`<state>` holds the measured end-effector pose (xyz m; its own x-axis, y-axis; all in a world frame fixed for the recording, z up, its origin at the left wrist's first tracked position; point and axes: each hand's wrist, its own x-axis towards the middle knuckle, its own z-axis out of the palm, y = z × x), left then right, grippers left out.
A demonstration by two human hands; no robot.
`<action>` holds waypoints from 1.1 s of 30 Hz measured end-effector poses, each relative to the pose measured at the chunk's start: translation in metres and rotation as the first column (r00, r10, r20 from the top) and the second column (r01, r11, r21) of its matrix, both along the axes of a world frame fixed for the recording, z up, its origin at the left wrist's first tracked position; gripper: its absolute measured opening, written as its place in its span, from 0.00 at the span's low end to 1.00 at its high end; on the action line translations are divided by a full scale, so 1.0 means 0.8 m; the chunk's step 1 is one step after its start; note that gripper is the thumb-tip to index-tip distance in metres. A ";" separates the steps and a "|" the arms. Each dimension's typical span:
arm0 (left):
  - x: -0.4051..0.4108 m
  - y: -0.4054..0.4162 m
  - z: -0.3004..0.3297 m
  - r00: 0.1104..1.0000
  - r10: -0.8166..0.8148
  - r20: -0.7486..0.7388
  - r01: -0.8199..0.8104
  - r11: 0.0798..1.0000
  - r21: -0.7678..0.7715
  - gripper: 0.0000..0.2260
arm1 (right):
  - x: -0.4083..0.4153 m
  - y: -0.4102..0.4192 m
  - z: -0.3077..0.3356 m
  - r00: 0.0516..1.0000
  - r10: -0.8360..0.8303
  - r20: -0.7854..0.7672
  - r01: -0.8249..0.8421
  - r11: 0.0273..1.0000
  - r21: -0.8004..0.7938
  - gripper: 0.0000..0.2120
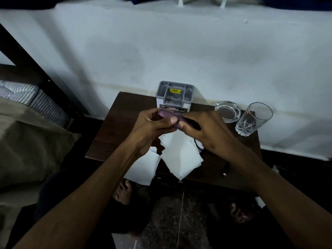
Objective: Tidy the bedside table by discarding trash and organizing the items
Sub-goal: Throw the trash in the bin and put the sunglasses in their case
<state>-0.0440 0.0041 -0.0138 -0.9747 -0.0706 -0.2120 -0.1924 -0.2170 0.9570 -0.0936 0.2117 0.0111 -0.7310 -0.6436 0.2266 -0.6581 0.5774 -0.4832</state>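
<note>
Gripping a small purple flat object point(169, 115) from both ends, left hand point(152, 126) and right hand point(203, 130) closed on it above the dark brown wooden bedside table point(115, 126). Beneath, white crumpled tissue sheets point(177, 155) beside a black cable point(199, 146); behind, grey plastic compartment organizer point(174, 95); rightward, round clear glass ashtray point(227, 111) and tall clear drinking glass point(253, 118).
</note>
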 end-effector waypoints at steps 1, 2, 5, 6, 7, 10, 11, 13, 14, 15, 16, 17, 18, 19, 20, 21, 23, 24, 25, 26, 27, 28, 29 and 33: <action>0.001 0.000 -0.002 1.000 -0.007 0.012 0.007 1.000 -0.008 0.15 | -0.001 0.000 -0.001 0.999 0.024 -0.024 -0.022 0.998 0.064 0.16; 0.002 0.001 -0.003 1.000 -0.016 0.026 0.016 1.000 -0.016 0.15 | -0.001 0.000 -0.001 0.998 0.050 -0.045 -0.044 0.991 0.130 0.18; 0.002 0.003 -0.004 0.998 -0.024 0.056 0.026 0.999 -0.039 0.14 | 0.002 -0.005 0.001 0.985 0.105 -0.137 -0.056 0.945 0.324 0.25; 0.002 0.005 -0.003 0.998 -0.016 0.057 0.019 0.999 -0.041 0.13 | 0.003 -0.008 0.004 0.982 0.118 -0.148 -0.056 0.928 0.369 0.28; 0.001 0.006 -0.002 0.998 -0.008 0.059 0.010 0.999 -0.038 0.12 | 0.004 -0.011 0.006 0.980 0.136 -0.143 -0.069 0.915 0.397 0.32; 0.002 0.010 0.000 0.998 -0.013 0.061 0.015 0.999 -0.031 0.10 | 0.009 -0.008 0.010 0.984 0.165 -0.066 -0.128 0.915 0.382 0.34; 0.003 0.010 0.000 0.998 -0.028 0.058 0.030 0.999 -0.023 0.11 | 0.007 -0.002 0.011 0.988 0.139 -0.062 -0.109 0.929 0.354 0.29; 0.009 0.010 0.003 0.995 -0.095 0.035 0.095 0.995 0.013 0.14 | -0.007 0.014 0.011 0.999 0.010 -0.041 0.001 0.968 0.252 0.15; 0.012 0.010 0.005 0.990 -0.138 0.019 0.137 0.990 0.031 0.17 | -0.014 0.022 0.012 0.999 -0.046 -0.028 0.050 0.983 0.178 0.13; 0.015 0.009 0.006 0.985 -0.172 0.002 0.172 0.984 0.050 0.21 | -0.021 0.029 0.013 0.996 -0.081 -0.047 0.086 0.988 0.130 0.13; 0.017 0.008 0.008 0.982 -0.187 -0.011 0.188 0.980 0.070 0.24 | -0.029 0.034 0.012 0.991 -0.104 -0.083 0.113 0.988 0.106 0.14; 0.019 0.008 0.009 0.982 -0.188 -0.019 0.189 0.977 0.099 0.27 | -0.034 0.035 0.011 0.986 -0.124 -0.109 0.133 0.988 0.083 0.13; 0.020 0.007 0.011 0.982 -0.188 -0.025 0.189 0.973 0.129 0.31 | -0.036 0.034 0.009 0.984 -0.138 -0.116 0.145 0.988 0.051 0.12; 0.020 0.006 0.012 0.982 -0.189 -0.028 0.191 0.969 0.154 0.34 | -0.039 0.029 0.006 0.984 -0.140 -0.107 0.143 0.990 0.015 0.10; 0.020 0.007 0.012 0.981 -0.193 -0.025 0.195 0.966 0.172 0.38 | -0.041 0.023 0.005 0.987 -0.127 -0.093 0.126 0.992 -0.016 0.09; 0.018 0.007 0.013 0.980 -0.197 -0.016 0.196 0.963 0.184 0.40 | -0.043 0.016 0.005 0.991 -0.109 -0.076 0.106 0.994 -0.036 0.10; 0.015 0.003 0.011 0.984 -0.181 0.003 0.177 0.968 0.179 0.43 | -0.049 0.008 0.006 0.996 -0.089 -0.008 0.088 0.992 -0.092 0.12; 0.013 -0.003 0.010 0.988 -0.156 0.007 0.152 0.974 0.170 0.42 | -0.053 0.008 0.006 0.992 -0.117 0.036 0.121 0.984 -0.131 0.12; 0.011 -0.008 0.010 0.992 -0.124 0.010 0.120 0.979 0.167 0.40 | -0.057 0.011 0.006 0.983 -0.173 0.060 0.181 0.969 -0.168 0.12; 0.009 -0.014 0.009 0.996 -0.085 0.018 0.081 0.982 0.171 0.38 | -0.060 0.017 0.002 0.967 -0.249 0.061 0.256 0.949 -0.186 0.11; 0.008 -0.022 0.008 0.999 -0.040 0.032 0.034 0.983 0.181 0.36 | -0.062 0.026 -0.005 0.943 -0.328 0.051 0.332 0.928 -0.172 0.09; 0.007 -0.031 0.006 0.999 0.009 0.050 -0.018 0.981 0.193 0.34 | -0.062 0.038 -0.014 0.918 -0.393 0.043 0.396 0.911 -0.116 0.08; 0.006 -0.039 0.003 0.996 0.053 0.067 -0.066 0.977 0.203 0.33 | -0.059 0.049 -0.027 0.897 -0.440 0.044 0.441 0.897 -0.022 0.07; 0.004 -0.062 -0.003 0.985 0.158 0.074 -0.170 0.965 0.199 0.31 | -0.032 0.086 -0.083 0.860 -0.493 0.132 0.450 0.854 0.261 0.06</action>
<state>-0.0406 -0.0454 -0.0165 -0.9394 -0.1783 -0.2929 -0.1904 -0.4392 0.8780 -0.1195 0.2807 -0.0556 -0.9729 -0.2265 -0.0475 -0.1894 0.8974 -0.3984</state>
